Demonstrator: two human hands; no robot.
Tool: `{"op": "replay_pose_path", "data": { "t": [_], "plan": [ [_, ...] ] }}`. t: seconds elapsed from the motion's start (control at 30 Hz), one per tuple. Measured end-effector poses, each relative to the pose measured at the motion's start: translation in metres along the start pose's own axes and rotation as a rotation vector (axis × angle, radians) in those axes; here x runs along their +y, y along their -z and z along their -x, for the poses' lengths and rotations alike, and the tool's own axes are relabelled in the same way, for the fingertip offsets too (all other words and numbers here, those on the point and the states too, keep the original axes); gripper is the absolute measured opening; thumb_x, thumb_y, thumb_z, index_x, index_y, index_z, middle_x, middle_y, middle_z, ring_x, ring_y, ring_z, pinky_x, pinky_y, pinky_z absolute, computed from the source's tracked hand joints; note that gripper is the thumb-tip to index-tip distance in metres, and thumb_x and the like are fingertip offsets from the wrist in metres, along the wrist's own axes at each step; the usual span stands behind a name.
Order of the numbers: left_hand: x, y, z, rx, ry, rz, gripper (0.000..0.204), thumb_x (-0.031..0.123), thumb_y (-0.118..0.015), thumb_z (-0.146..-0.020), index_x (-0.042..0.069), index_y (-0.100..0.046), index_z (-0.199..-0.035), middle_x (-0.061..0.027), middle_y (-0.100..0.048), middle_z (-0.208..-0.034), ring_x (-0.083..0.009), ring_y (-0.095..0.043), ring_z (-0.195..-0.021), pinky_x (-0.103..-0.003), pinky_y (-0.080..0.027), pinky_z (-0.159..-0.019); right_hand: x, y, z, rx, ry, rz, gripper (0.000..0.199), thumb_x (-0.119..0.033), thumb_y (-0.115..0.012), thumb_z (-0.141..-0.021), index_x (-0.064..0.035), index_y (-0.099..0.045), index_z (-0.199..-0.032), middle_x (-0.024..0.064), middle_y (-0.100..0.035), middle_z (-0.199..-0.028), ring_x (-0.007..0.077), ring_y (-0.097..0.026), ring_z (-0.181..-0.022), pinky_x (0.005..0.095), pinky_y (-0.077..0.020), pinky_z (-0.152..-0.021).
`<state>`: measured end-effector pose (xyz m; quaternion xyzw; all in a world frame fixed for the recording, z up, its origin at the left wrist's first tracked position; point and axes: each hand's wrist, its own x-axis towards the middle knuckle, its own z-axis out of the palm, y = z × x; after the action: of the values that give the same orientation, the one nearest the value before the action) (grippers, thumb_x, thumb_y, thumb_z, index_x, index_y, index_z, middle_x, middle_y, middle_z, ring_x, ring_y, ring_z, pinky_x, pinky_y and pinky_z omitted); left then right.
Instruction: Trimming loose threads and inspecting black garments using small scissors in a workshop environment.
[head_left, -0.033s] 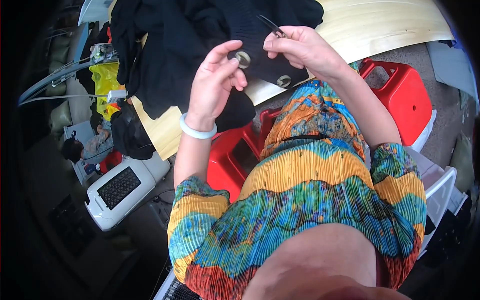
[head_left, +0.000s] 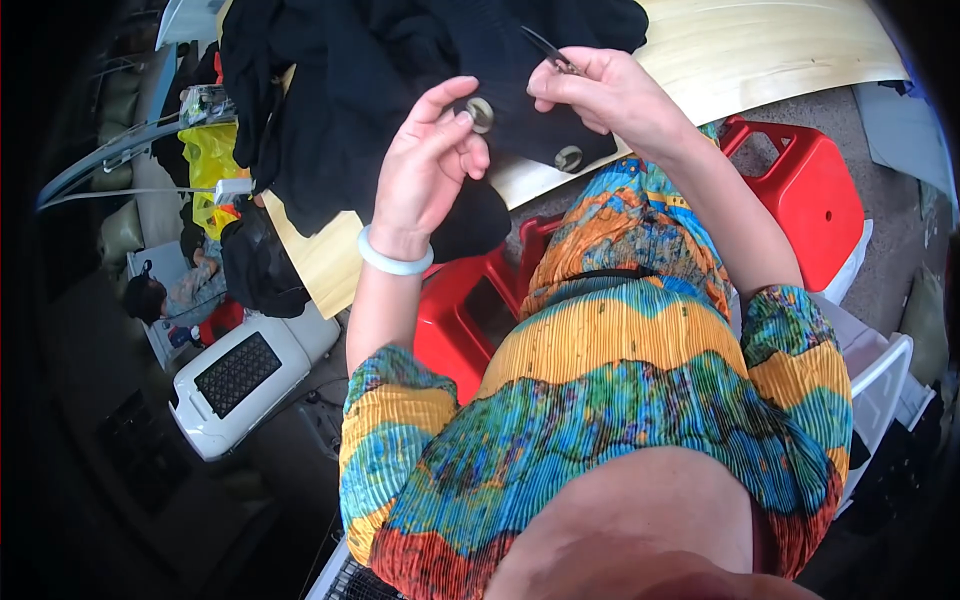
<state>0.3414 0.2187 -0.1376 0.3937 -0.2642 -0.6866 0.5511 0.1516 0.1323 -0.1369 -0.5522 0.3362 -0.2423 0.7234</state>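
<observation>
A black knit garment (head_left: 350, 110) lies bunched over the pale wooden table (head_left: 770, 45), hanging past its near edge. My left hand (head_left: 430, 160) wears a pale bangle (head_left: 395, 255) and pinches a large greenish-grey button (head_left: 480, 114) at the garment between thumb and fingers. A second button (head_left: 568, 158) of the same kind sits lower on the black cloth, to the right. In my right hand (head_left: 610, 92) is a small pair of dark thread snips (head_left: 545, 46), closed in the fingers, with the blades pointing up and left above the garment. The thread, if any, is too fine to make out.
Red plastic stools (head_left: 815, 200) stand under and beside the table. A yellow plastic bag (head_left: 210, 165) hangs at the left near a white cable plug (head_left: 233, 188). A white machine-like case (head_left: 250, 370) with a dark grille and a seated person (head_left: 180, 290) are farther left.
My left hand has shifted slightly up and left with the button. My right hand and the snips have moved up a little. Both grips look the same.
</observation>
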Motion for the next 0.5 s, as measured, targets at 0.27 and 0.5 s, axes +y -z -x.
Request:
{"op": "replay_pose_path", "data": {
  "t": [0.27,0.5],
  "plan": [
    [-0.006,-0.008,0.003,0.062,0.056,0.198,0.027,0.001,-0.047,-0.082,0.004,-0.047,-0.110,-0.0075,-0.057,-0.086,-0.0138,-0.056,-0.067,-0.021,-0.045,-0.054,0.009,-0.016,0.014,0.162,0.500,0.440,0.023,-0.017,-0.067,-0.071,0.0010,-0.058,-0.083,0.0049,-0.055,-0.071,0.0102,-0.051,-0.060,0.0233,-0.0417,-0.054],
    [-0.009,-0.009,0.000,0.064,0.082,0.206,0.027,0.001,-0.048,-0.081,0.003,-0.048,-0.109,-0.0086,-0.058,-0.086,-0.0156,-0.058,-0.069,-0.021,-0.047,-0.057,0.008,-0.012,0.014,0.229,0.469,0.554,0.015,-0.013,-0.063,-0.073,0.0002,-0.058,-0.078,0.0006,-0.051,-0.062,0.0049,-0.045,-0.054,0.0197,-0.0357,-0.049]
  ]
}}
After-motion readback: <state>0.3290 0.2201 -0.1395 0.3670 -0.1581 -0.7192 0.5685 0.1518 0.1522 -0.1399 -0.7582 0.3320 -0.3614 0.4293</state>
